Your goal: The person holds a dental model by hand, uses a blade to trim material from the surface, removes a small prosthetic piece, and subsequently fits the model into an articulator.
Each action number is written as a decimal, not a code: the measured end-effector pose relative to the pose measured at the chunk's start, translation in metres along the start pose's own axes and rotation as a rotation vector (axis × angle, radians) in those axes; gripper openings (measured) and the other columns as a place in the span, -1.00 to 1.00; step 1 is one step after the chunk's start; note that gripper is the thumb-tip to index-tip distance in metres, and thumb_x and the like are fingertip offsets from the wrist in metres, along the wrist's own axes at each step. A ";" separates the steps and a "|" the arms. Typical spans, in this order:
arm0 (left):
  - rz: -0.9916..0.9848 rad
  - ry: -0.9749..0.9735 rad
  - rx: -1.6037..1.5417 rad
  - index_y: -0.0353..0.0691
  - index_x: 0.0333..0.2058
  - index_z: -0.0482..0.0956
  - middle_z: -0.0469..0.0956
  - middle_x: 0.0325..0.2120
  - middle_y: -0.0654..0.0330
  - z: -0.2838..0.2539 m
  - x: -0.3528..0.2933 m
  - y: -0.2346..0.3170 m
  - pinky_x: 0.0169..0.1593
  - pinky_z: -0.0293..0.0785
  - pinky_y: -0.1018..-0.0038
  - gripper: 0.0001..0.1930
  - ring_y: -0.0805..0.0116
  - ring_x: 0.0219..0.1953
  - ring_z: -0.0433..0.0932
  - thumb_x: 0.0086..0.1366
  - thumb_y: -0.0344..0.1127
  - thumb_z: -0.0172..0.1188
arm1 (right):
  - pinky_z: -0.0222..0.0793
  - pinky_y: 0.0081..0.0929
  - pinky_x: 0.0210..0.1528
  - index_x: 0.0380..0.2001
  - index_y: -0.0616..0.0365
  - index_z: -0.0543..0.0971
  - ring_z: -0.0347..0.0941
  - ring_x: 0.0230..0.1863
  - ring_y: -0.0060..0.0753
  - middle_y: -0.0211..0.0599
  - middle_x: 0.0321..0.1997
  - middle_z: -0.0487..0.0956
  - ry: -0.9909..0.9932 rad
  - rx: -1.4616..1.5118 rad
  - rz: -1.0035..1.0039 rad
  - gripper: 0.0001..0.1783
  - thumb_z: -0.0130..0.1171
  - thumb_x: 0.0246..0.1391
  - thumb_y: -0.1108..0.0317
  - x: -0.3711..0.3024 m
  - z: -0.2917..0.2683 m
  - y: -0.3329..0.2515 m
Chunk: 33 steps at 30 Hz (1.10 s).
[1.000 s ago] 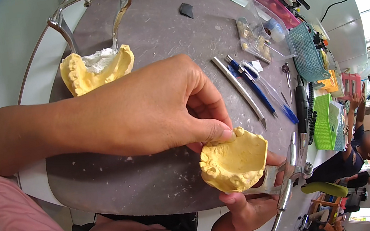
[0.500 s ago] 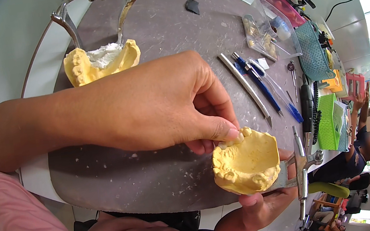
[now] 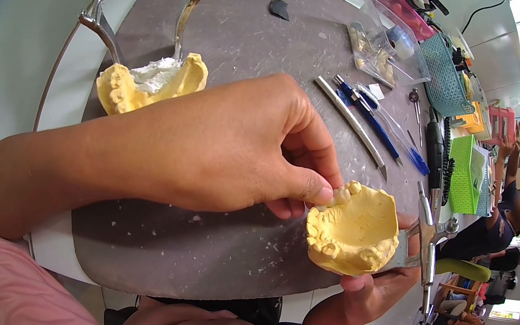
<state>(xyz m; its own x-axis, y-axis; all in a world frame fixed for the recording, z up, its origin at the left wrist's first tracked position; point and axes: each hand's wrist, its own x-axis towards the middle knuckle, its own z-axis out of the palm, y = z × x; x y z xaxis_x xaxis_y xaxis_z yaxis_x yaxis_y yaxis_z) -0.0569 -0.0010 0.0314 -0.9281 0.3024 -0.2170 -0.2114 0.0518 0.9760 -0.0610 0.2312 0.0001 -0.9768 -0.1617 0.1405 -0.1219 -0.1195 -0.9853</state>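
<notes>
A yellow dental cast (image 3: 353,226), tooth side up, rests in my right hand (image 3: 361,299). The thumb shows under its near edge, while the other fingers are mostly hidden behind it. A metal articulator arm (image 3: 427,235) adjoins the cast on the right. From the left, my left hand (image 3: 252,153) reaches across, thumb and fingertips pinched at a short row of white tooth crowns (image 3: 342,196) on the cast's far edge. Behind my left forearm stands a second yellow cast (image 3: 120,89) with white plaster (image 3: 156,75), joined to a metal articulator frame (image 3: 185,19).
On the grey work surface (image 3: 151,246) lie a silver knife (image 3: 352,125), a blue pen (image 3: 367,116) and a black handpiece (image 3: 433,143). Clear plastic boxes (image 3: 391,49), a teal basket (image 3: 442,75) and a green basket (image 3: 460,176) line the right. Other people (image 3: 516,211) are farther off.
The whole view has shifted slightly to the right. Both hands keep their places at the cast, and the left pinch still sits on the white crowns.
</notes>
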 end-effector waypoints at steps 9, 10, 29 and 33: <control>0.025 0.025 0.053 -0.41 -0.17 0.70 0.70 -0.35 0.16 0.002 -0.002 0.000 -0.24 0.58 0.62 -0.78 0.57 -0.34 0.62 0.30 -0.36 0.33 | 0.52 -0.45 -0.06 0.04 0.46 0.34 0.60 -0.16 -0.29 -0.06 -0.14 0.58 -0.033 -0.230 -0.060 0.13 0.64 -0.39 -0.21 0.000 0.002 -0.002; 0.055 0.026 0.059 -0.40 -0.17 0.70 0.70 -0.36 0.17 0.002 -0.001 -0.001 -0.23 0.57 0.62 -0.78 0.57 -0.35 0.62 0.29 -0.36 0.34 | 0.52 -0.44 -0.06 0.04 0.45 0.34 0.59 -0.15 -0.29 -0.06 -0.13 0.57 -0.036 -0.239 -0.053 0.15 0.66 -0.41 -0.21 0.000 0.000 -0.001; 0.019 -0.001 0.025 -0.41 -0.13 0.68 0.69 -0.31 0.17 -0.001 -0.002 0.002 -0.19 0.60 0.64 -0.77 0.57 -0.30 0.61 0.35 -0.36 0.26 | 0.56 -0.47 -0.05 0.04 0.41 0.35 0.61 -0.15 -0.32 -0.12 -0.12 0.55 -0.031 -0.296 -0.213 0.13 0.70 -0.45 -0.15 0.000 -0.020 0.017; 0.018 -0.008 0.012 -0.42 -0.11 0.67 0.68 -0.29 0.16 0.000 -0.001 0.002 -0.18 0.62 0.65 -0.76 0.56 -0.28 0.62 0.37 -0.37 0.23 | 0.56 -0.46 -0.04 0.05 0.40 0.35 0.61 -0.14 -0.33 -0.11 -0.10 0.56 -0.072 -0.279 -0.199 0.09 0.73 -0.45 -0.02 0.001 -0.025 0.018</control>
<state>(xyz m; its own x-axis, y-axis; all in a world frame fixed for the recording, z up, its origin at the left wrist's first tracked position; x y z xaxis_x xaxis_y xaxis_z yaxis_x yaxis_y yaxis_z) -0.0566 -0.0016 0.0339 -0.9292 0.3112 -0.1994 -0.1909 0.0581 0.9799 -0.0683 0.2536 -0.0198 -0.9153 -0.2318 0.3293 -0.3619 0.1147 -0.9251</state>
